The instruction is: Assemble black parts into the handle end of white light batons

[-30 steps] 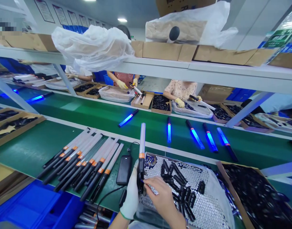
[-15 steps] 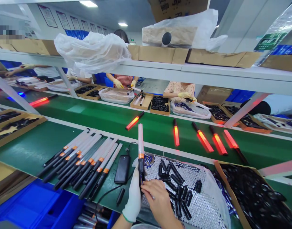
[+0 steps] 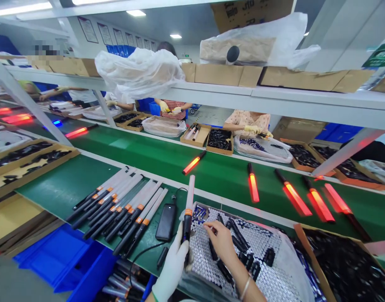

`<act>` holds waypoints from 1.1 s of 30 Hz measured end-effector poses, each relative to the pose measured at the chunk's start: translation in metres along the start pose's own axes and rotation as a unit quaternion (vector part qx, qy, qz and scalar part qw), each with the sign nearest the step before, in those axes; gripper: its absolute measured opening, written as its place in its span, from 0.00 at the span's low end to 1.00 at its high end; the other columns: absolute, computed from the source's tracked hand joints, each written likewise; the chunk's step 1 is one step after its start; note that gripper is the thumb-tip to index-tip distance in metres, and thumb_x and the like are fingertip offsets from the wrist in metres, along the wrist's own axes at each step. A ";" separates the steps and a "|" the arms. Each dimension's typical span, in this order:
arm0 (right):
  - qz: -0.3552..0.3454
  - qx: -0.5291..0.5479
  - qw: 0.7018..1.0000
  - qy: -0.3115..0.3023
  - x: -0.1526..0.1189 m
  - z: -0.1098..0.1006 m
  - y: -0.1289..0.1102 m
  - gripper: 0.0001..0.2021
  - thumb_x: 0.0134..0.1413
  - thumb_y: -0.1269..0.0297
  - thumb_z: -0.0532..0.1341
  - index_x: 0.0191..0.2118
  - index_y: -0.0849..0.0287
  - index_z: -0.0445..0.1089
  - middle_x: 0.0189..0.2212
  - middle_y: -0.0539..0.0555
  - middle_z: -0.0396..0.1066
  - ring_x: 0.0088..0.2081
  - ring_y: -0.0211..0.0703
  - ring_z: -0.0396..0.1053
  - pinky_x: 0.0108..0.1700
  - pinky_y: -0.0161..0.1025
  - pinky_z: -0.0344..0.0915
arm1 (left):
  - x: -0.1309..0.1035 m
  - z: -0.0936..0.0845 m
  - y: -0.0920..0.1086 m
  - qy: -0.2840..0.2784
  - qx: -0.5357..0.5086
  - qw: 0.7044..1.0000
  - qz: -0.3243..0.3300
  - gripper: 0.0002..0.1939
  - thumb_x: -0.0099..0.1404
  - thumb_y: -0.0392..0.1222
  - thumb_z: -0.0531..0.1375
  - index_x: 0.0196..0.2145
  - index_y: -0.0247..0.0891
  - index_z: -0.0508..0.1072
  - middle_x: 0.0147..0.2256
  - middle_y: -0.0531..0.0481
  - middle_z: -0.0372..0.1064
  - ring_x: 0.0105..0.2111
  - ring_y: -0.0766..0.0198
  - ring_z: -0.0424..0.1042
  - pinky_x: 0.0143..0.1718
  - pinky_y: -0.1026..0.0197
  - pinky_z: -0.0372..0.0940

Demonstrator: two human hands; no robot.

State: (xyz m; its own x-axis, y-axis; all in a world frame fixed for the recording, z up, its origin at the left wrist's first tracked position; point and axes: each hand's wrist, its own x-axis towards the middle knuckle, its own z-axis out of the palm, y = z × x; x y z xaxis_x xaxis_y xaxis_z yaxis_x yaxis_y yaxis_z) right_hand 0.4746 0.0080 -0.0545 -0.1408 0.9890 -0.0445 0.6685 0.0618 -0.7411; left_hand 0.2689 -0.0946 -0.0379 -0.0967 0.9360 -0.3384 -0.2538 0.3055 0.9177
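Note:
My left hand (image 3: 173,262), in a white glove, is closed round the black handle of a light wand (image 3: 189,199). The wand stands nearly upright, its pale tube unlit above an orange band. My bare right hand (image 3: 225,243) hovers over a plastic-lined tray (image 3: 301,268) of batteries packed on end, their silver tops showing. Its fingers are curled into a pinch, with something small and dark at the tips that I cannot make out. Black cylindrical pieces (image 3: 269,256) lie on the batteries near that hand. Some blue batteries (image 3: 199,214) lie loose in the tray's far left corner.
Unlit light wands (image 3: 123,209) lie in a row left of a black power bank (image 3: 166,222) with a cable. Lit red wands (image 3: 253,186) lie on the green conveyor belt (image 3: 142,153). A box of black parts (image 3: 346,260) stands right. Gloved co-workers sit across, under a shelf (image 3: 211,94).
My right hand has left the wand's handle and moved up and right over the battery tray. My left hand still grips the wand. The whole view has shifted slightly.

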 end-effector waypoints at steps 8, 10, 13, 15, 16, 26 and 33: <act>-0.042 -0.078 0.988 -0.130 0.041 0.020 0.031 0.12 0.50 0.75 0.64 0.39 0.54 0.79 0.39 0.52 0.75 0.46 0.52 0.66 0.51 0.45 0.59 | 0.038 0.026 0.011 0.026 0.073 0.997 0.009 0.32 0.60 0.48 0.60 0.61 0.43 0.65 0.54 0.49 0.68 0.62 0.55 0.58 0.63 0.58 0.55; -0.037 -0.074 0.988 -0.130 0.042 0.023 0.034 0.12 0.48 0.76 0.65 0.38 0.54 0.79 0.38 0.52 0.75 0.45 0.52 0.66 0.50 0.45 0.60 | 0.038 0.028 0.013 0.031 0.079 0.996 0.006 0.33 0.60 0.47 0.60 0.62 0.40 0.65 0.51 0.46 0.71 0.61 0.55 0.60 0.62 0.58 0.56; -0.029 -0.055 0.992 -0.110 0.045 0.024 0.037 0.10 0.50 0.75 0.63 0.36 0.56 0.79 0.36 0.53 0.75 0.44 0.51 0.67 0.49 0.44 0.62 | 0.036 0.028 0.018 0.012 0.080 0.997 -0.002 0.35 0.62 0.51 0.59 0.64 0.40 0.60 0.48 0.45 0.73 0.58 0.55 0.63 0.60 0.58 0.60; -0.019 -0.038 0.996 -0.082 0.045 0.020 0.033 0.09 0.54 0.72 0.61 0.37 0.58 0.78 0.37 0.54 0.75 0.44 0.50 0.67 0.50 0.45 0.62 | 0.037 0.026 0.022 0.004 0.076 0.997 0.013 0.35 0.63 0.54 0.58 0.64 0.41 0.60 0.52 0.44 0.70 0.59 0.56 0.62 0.61 0.57 0.58; -0.013 -0.032 0.997 -0.064 0.042 0.016 0.029 0.10 0.57 0.70 0.60 0.40 0.58 0.77 0.38 0.55 0.75 0.43 0.49 0.67 0.50 0.44 0.62 | 0.038 0.025 0.023 0.004 0.073 0.997 0.023 0.33 0.64 0.56 0.57 0.64 0.41 0.61 0.55 0.43 0.67 0.59 0.55 0.61 0.62 0.56 0.57; -0.047 0.178 0.982 -0.032 -0.017 -0.006 -0.068 0.06 0.57 0.64 0.62 0.38 0.54 0.78 0.33 0.51 0.72 0.36 0.40 0.68 0.40 0.33 0.64 | 0.002 -0.009 0.018 -0.058 0.054 0.996 0.031 0.32 0.63 0.62 0.56 0.62 0.53 0.62 0.58 0.52 0.63 0.63 0.53 0.56 0.62 0.50 0.57; -0.057 0.144 0.982 0.105 -0.029 0.027 -0.076 0.08 0.60 0.61 0.60 0.38 0.56 0.75 0.32 0.52 0.68 0.31 0.37 0.65 0.34 0.31 0.63 | 0.008 -0.024 0.016 -0.111 0.050 0.992 0.019 0.37 0.57 0.65 0.58 0.63 0.61 0.59 0.53 0.61 0.69 0.63 0.53 0.57 0.59 0.54 0.63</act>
State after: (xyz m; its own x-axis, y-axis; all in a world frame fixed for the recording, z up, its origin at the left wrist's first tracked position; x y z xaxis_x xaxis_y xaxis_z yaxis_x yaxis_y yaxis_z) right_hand 0.4077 -0.0293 -0.0148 -0.0282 0.9856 0.1669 0.4192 0.1632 -0.8931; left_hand 0.2410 -0.0862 -0.0312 0.1134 0.9593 -0.2587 -0.1556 0.2743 0.9490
